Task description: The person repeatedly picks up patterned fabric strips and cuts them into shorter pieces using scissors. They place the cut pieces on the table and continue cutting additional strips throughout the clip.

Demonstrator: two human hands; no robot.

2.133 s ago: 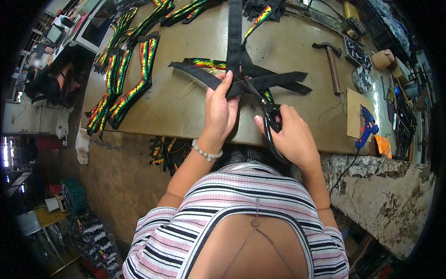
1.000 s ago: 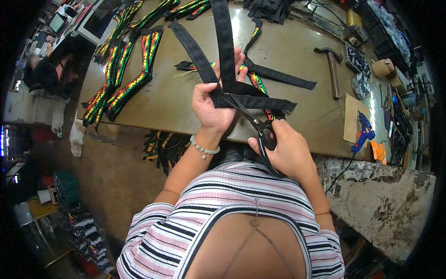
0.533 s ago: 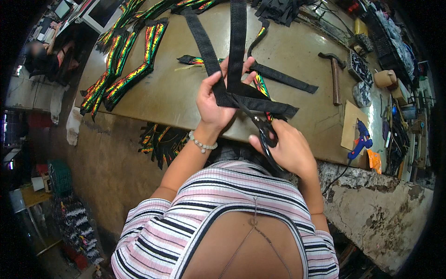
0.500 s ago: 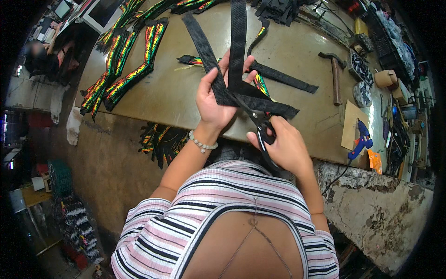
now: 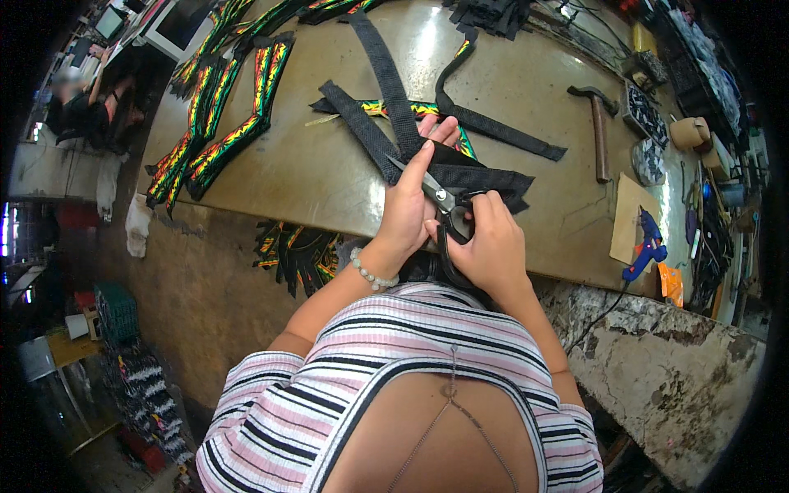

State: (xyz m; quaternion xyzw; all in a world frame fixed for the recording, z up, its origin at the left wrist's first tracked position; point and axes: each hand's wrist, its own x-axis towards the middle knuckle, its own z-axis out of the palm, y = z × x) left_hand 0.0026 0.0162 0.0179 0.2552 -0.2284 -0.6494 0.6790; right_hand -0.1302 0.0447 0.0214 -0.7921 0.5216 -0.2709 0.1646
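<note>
While the head view is looking down, the left hand is clamping crossed black woven-webbing straps over the smooth brown table, and the right hand is gripping black-handled metal scissors. These straps are probably handling as light, pliant and grippy, their overlapped crossing likely offering the surest hold.

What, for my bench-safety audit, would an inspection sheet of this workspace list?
Surface: brown worktable, shiny in places.
Job's things: black straps; black-handled scissors.
Clutter: patterned strips at left; hammer and blue glue gun at right.
Hands: left hand holds the straps; right hand grips the scissors.
Cables: black cord hangs from the glue gun past the table's front edge.
Surroundings: a person at upper left; a dark bundle below the table.
</note>
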